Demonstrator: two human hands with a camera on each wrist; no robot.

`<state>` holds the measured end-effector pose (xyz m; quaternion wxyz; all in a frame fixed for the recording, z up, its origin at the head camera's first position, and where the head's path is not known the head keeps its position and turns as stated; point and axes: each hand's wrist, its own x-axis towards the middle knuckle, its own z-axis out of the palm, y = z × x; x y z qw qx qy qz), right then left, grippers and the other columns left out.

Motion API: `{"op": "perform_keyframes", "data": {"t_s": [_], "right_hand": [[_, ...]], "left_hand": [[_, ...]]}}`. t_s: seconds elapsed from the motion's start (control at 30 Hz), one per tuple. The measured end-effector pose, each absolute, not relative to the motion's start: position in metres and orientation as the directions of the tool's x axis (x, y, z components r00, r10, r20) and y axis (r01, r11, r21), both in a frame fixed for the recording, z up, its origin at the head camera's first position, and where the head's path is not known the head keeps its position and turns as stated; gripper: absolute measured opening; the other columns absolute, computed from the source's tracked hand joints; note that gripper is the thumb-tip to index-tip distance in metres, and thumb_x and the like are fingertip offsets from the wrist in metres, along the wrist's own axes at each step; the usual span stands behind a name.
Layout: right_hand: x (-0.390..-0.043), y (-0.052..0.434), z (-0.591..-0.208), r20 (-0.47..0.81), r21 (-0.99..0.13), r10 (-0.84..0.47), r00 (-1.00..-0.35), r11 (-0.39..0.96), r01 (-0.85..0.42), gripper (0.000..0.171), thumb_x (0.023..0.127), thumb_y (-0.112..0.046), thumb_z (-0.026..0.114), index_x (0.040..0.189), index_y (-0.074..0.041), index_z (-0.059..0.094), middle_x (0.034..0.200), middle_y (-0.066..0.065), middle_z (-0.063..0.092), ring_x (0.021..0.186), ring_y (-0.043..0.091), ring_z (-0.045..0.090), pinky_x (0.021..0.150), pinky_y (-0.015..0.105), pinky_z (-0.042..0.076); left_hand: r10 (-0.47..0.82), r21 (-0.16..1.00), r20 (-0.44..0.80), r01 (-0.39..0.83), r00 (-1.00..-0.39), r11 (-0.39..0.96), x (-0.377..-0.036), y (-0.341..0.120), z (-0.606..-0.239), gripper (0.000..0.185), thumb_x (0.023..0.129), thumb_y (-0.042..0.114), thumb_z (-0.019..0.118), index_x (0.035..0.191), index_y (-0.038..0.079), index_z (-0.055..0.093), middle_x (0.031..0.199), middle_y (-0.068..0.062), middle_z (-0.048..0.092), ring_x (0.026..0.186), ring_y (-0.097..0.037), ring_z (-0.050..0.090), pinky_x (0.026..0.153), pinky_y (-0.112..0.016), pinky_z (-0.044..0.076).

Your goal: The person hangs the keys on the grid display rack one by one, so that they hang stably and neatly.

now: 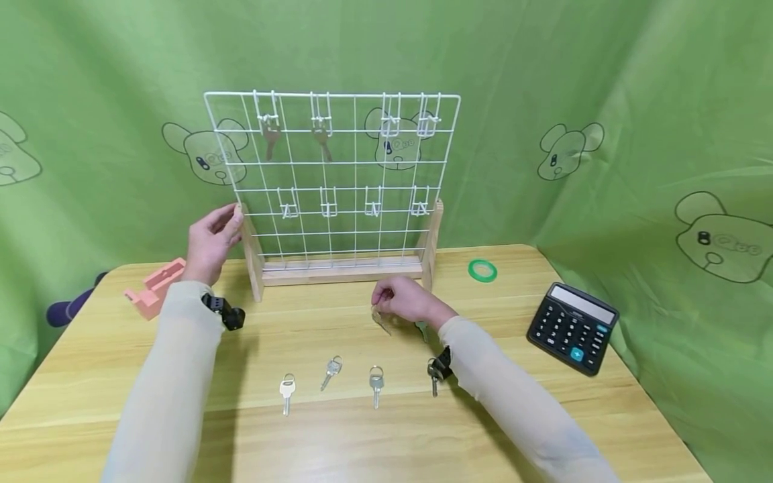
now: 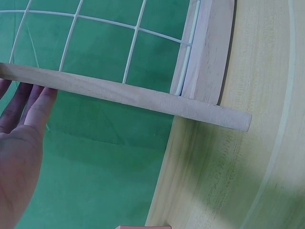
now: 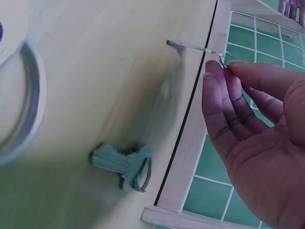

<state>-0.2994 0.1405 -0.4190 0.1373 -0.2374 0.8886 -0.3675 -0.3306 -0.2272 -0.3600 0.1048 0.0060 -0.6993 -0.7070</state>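
Metal is pinched at the right hand (image 1: pixel 406 300): a key (image 1: pixel 380 320) is held by its ring, blade hanging toward the table (image 1: pixel 543 315). Behind it stands the wire rack (image 1: pixel 332 181), steadied at its left post by the left hand's (image 1: pixel 211 241) straight fingers.

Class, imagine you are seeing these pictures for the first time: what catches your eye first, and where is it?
A white wire rack on a wooden base stands at the back of the table, with two keys hanging from its top hooks. The left hand touches the rack's left post, while the right hand pinches a key by its ring just above the table. Four more keys lie in a row near the front edge.
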Motion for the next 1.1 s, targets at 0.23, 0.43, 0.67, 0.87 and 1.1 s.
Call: {"op": "perform_keyframes", "data": {"t_s": [0.23,0.43,0.67,0.87,1.1], "right_hand": [[-0.296,0.143,-0.41,-0.025,-0.72,-0.53,-0.848,0.597,-0.352,0.012,0.087,0.003,0.065,0.093,-0.006,0.068,0.086,0.006,0.064,0.08,0.018,0.059,0.074,0.03,0.056],[-0.294,0.142,-0.401,-0.008,-0.736,-0.521,-0.854,0.581,-0.348,0.012,0.088,0.004,0.064,0.096,-0.004,0.068,0.085,0.003,0.065,0.081,0.02,0.062,0.074,0.03,0.057],[-0.292,0.143,-0.393,0.012,-0.77,-0.506,-0.863,0.546,-0.331,0.012,0.089,0.006,0.063,0.098,-0.002,0.067,0.084,0.006,0.065,0.085,0.032,0.066,0.073,0.032,0.06],[-0.292,0.144,-0.388,0.04,-0.791,-0.511,-0.858,0.509,-0.34,0.009,0.09,0.007,0.064,0.096,0.0,0.066,0.084,0.008,0.064,0.085,0.037,0.065,0.075,0.046,0.061],[-0.292,0.144,-0.38,0.098,-0.748,-0.527,-0.844,0.521,-0.412,0.01,0.09,0.005,0.064,0.098,0.001,0.069,0.085,0.005,0.066,0.085,0.034,0.065,0.072,0.038,0.06]], "left_hand": [[-0.161,0.99,0.138,0.14,-0.977,0.001,-0.33,-0.226,-0.36,0.054,0.096,0.024,0.064,0.144,0.006,0.047,0.144,-0.018,0.046,0.125,-0.026,0.05,0.096,-0.023,0.051],[-0.166,0.99,0.136,0.14,-0.977,-0.011,-0.33,-0.226,-0.359,0.053,0.096,0.023,0.064,0.143,0.005,0.048,0.143,-0.019,0.047,0.124,-0.025,0.05,0.096,-0.023,0.051],[-0.161,0.992,0.129,0.129,-0.979,0.005,-0.329,-0.226,-0.359,0.055,0.095,0.025,0.065,0.144,0.007,0.047,0.144,-0.017,0.046,0.126,-0.026,0.049,0.096,-0.022,0.051],[-0.158,0.99,0.14,0.143,-0.977,-0.003,-0.33,-0.226,-0.359,0.055,0.095,0.025,0.065,0.143,0.005,0.047,0.144,-0.018,0.046,0.126,-0.027,0.05,0.096,-0.023,0.051],[-0.155,0.99,0.141,0.141,-0.978,0.009,-0.33,-0.226,-0.359,0.054,0.095,0.025,0.065,0.143,0.005,0.048,0.142,-0.018,0.047,0.125,-0.027,0.049,0.096,-0.023,0.052]]}}
